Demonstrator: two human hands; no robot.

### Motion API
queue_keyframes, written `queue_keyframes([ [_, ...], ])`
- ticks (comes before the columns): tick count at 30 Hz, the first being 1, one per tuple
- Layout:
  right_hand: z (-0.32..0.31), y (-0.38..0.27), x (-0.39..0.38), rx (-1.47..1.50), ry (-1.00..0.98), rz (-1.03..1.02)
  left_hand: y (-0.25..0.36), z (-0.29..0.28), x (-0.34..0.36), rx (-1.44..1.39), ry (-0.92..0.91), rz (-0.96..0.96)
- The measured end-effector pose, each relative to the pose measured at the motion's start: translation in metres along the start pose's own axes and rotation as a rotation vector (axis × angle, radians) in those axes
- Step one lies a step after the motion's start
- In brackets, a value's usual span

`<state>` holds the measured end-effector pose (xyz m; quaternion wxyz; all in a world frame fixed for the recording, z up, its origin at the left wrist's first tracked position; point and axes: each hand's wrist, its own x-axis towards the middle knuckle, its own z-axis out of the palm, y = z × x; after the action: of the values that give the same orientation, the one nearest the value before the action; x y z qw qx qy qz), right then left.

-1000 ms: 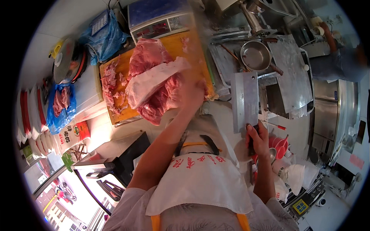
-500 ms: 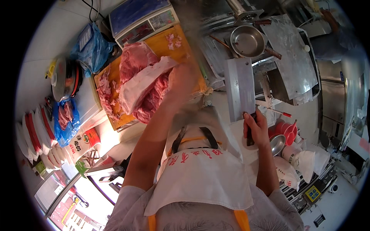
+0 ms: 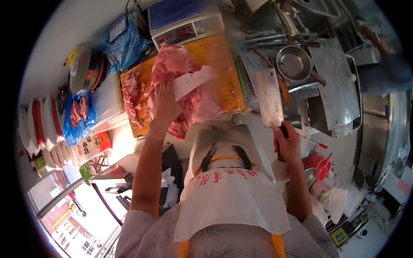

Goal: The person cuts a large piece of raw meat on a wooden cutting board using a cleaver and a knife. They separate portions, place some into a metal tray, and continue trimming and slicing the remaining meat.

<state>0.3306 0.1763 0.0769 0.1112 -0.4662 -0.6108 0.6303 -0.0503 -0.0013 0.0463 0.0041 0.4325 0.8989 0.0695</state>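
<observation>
Head view: raw meat [image 3: 173, 62] on the yellow board [image 3: 229, 64], probably heavy, soft and slippery, likely best held by the firmer pale rind [image 3: 194, 81], with left hand [image 3: 166, 102] laid unclenched against it, right hand [image 3: 288, 139] grasping a cleaver [image 3: 269, 96].

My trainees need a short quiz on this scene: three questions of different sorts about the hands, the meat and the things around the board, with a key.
1. Multiple choice. What does the right hand hold?
a) a crumpled blue plastic bag
b) a rectangular silver metal cleaver
c) a round red plastic container

2. True or false? The left hand is at the large, irregular slab of raw pink meat.

3. Fill in the blank. As pictured, the round grey metal pan sits to the ____ of the flat orange-yellow rectangular board.

Key: 1 b; 2 true; 3 right.
</observation>
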Motion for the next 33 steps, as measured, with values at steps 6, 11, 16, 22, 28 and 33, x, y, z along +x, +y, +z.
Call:
queue_keyframes([
  [6, 0.036, -0.021, 0.011, -0.038, 0.006, -0.085, -0.019, 0.007, 0.018, -0.128, -0.1, 0.002],
  [11, 0.047, -0.03, 0.014, -0.058, 0.038, -0.116, -0.03, -0.017, 0.04, -0.38, -0.256, -0.112],
  [16, 0.063, -0.033, 0.008, -0.132, 0.036, -0.156, -0.072, -0.037, 0.038, -0.589, -0.289, -0.181],
  [22, 0.088, -0.015, 0.01, -0.041, 0.052, -0.108, -0.119, -0.03, 0.016, -0.78, -0.102, -0.545],
  [28, 0.11, -0.03, 0.039, -0.256, -0.012, -0.242, -0.138, -0.044, -0.066, -2.047, 0.211, -0.714],
  [33, 0.126, -0.042, 0.077, -0.327, -0.13, -0.3, -0.136, -0.061, -0.15, -2.673, 0.39, -0.625],
])
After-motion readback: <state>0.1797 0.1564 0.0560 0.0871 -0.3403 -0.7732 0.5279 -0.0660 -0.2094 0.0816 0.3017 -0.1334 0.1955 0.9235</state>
